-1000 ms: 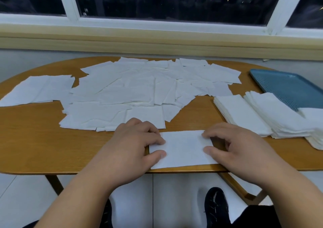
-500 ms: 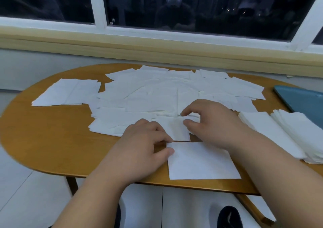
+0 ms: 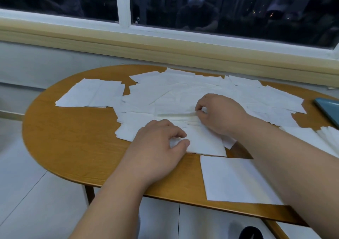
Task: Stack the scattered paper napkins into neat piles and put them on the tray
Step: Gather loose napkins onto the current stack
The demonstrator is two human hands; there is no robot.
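Several white paper napkins (image 3: 183, 95) lie scattered and overlapping across the middle of the oval wooden table (image 3: 69, 143). My right hand (image 3: 218, 116) reaches into the spread and pinches the edge of a napkin between thumb and fingers. My left hand (image 3: 157, 147) pinches the near-left corner of a napkin (image 3: 203, 141) at the front of the spread. One flat napkin (image 3: 236, 180) lies alone at the table's front edge. Only a corner of the blue tray (image 3: 328, 108) shows at the right edge, with stacked napkins (image 3: 328, 136) just in front of it.
Two more napkins (image 3: 91, 95) lie side by side at the table's left. A wall, wooden sill and dark window stand right behind the table. White floor tiles, a table leg (image 3: 89, 194) and a dark shoe (image 3: 251, 233) show below the front edge.
Both hands left the single napkin at the front edge. The right hand moved forward into the spread and pinched a napkin; the left moved up to a napkin corner. The view swung left.
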